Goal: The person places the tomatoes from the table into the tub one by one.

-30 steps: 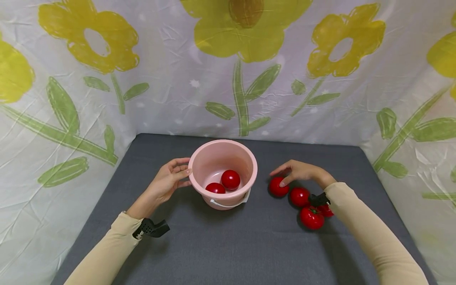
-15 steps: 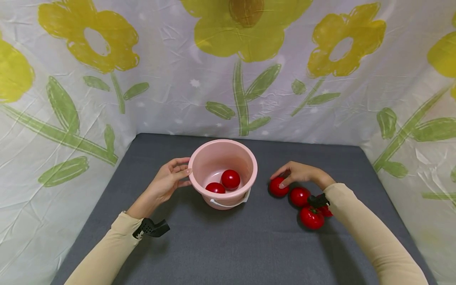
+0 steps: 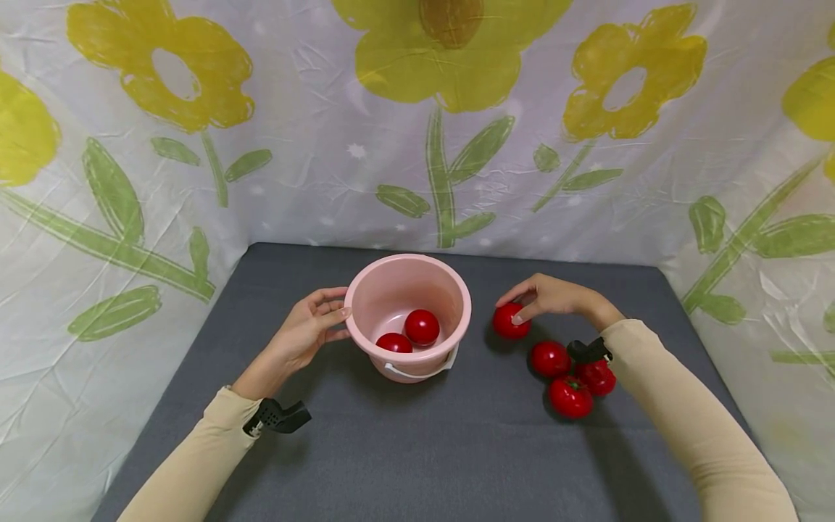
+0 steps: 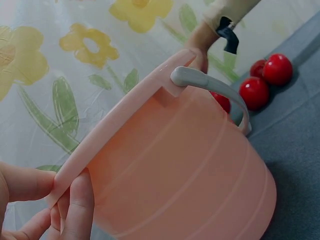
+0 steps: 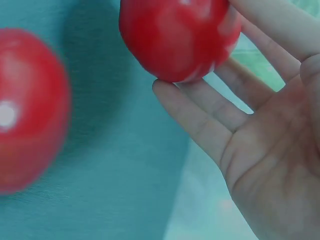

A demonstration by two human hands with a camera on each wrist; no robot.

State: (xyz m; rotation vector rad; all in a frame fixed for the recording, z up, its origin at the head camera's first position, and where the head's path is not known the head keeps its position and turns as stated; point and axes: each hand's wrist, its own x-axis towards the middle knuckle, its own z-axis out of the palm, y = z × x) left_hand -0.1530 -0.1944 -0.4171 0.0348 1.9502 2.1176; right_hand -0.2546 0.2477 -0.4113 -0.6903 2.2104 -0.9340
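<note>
A person's right hand (image 3: 551, 297) pinches a red tomato (image 3: 510, 321), lifted just right of the pink bucket (image 3: 407, 315); the left hand (image 3: 306, 333) grips its rim. Likely next: a short carry over the rim, then release.

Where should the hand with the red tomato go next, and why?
Probably left, over the round pink plastic bucket. The right hand pinches a shiny red tomato lifted off the grey mat, the left hand steadies the bucket's rim, and two red tomatoes already lie inside.
</note>
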